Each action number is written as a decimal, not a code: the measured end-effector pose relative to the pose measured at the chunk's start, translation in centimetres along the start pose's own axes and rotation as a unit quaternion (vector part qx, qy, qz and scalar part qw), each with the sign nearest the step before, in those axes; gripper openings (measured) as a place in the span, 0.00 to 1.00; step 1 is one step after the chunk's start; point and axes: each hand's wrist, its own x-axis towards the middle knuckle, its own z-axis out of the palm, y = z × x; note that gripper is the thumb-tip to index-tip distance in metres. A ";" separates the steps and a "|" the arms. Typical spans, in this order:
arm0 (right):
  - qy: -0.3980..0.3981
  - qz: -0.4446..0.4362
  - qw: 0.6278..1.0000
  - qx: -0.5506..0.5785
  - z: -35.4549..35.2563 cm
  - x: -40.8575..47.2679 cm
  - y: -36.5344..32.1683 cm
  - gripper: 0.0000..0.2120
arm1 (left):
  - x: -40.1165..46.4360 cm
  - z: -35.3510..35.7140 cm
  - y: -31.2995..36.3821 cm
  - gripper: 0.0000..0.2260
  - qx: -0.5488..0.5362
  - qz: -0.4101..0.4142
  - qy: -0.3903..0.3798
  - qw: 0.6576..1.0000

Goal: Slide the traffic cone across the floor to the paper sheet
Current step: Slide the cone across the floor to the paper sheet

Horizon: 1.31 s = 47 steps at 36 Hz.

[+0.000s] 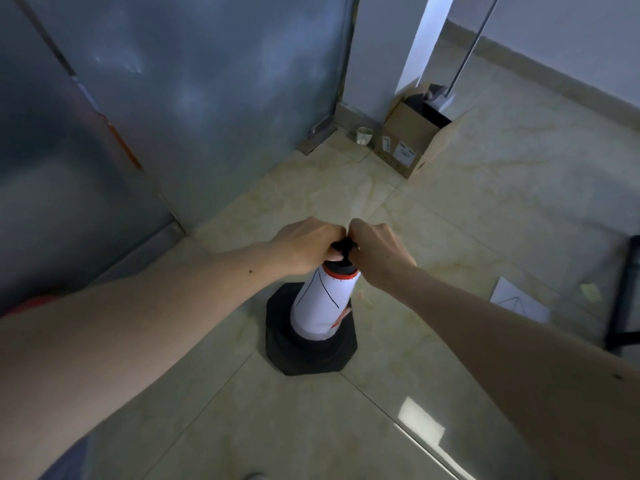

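head: traffic cone point(323, 306) upright on floor point(450, 209), centre | left hand point(304, 245) and right hand point(377, 251) clamped on its black top | paper sheet point(519, 299) lies right, apart | advice: push low and level rightward, base flat.

Building lobby: metal lift doors point(194, 98), tiled floor point(485, 209).

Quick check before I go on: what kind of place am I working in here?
Probably an indoor corridor or utility corner, perhaps beside a lift: glossy tiled floor, large metal panels like doors, and an opened cardboard box left against the wall.
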 end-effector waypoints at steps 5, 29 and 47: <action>0.006 -0.009 0.999 -0.045 -1.0 -3.6 3.0 0.06 | 0.0 1.8 4.1 0.07 -0.047 0.003 -0.025 0.999; 0.032 0.077 0.990 -0.113 -4.0 -20.6 19.2 0.12 | -0.2 12.4 25.2 0.14 -0.295 -0.032 -0.114 0.948; 0.068 0.150 0.982 -0.089 -3.3 -31.5 30.8 0.17 | 0.8 20.9 37.6 0.18 -0.392 -0.015 -0.229 0.891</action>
